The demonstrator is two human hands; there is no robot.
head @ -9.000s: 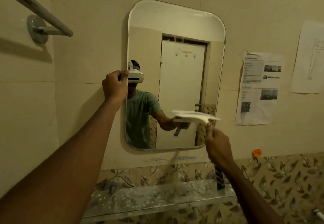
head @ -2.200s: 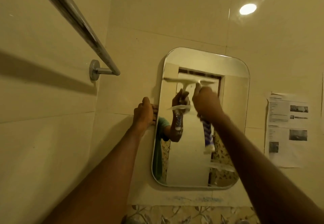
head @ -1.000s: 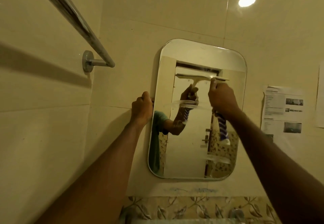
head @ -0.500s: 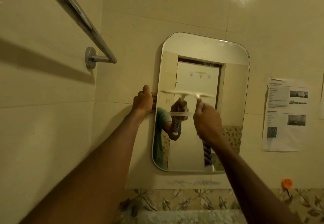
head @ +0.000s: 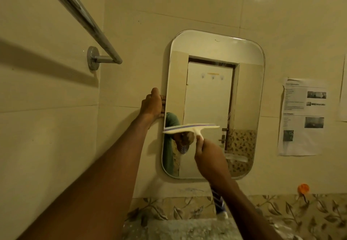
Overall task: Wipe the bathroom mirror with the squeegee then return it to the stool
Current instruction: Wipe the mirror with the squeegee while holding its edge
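Squeegee point(head: 189, 128) position has changed: half a second ago the blade lay across the upper middle of the glass; now it sits lower, at about mid-height, left of centre, blade roughly level with its left end at the mirror's left edge. One second ago it was near the top of the reflected door. Judgement: one downward stroke is in progress and a little past halfway; the lower part of the glass under the blade remains to be covered.

Near field: right hand point(head: 210, 157) is closed around the squeegee neck just under the head, fingers wrapped; the striped handle end shows below the wrist. Whether the blade is actually pressed to the glass cannot be told from this angle. Left forearm runs diagonally up from the lower left.

Mid field: left hand point(head: 152, 105) is curled on the left rim of the mirror point(head: 244, 98), fingers hooked at the edge, same place as in the earlier frames. It appears to be steadying the mirror.

Far field: towel bar point(head: 82, 16) upper left, wall papers point(head: 302, 117) to the right of the mirror, orange hook point(head: 303, 188) lower right.

Stool is not in view, so the return step is not yet begun.

Writing: printed sheet carries text blocks and small photos; lettering too blurred to read. No brand visible on the squeegee.
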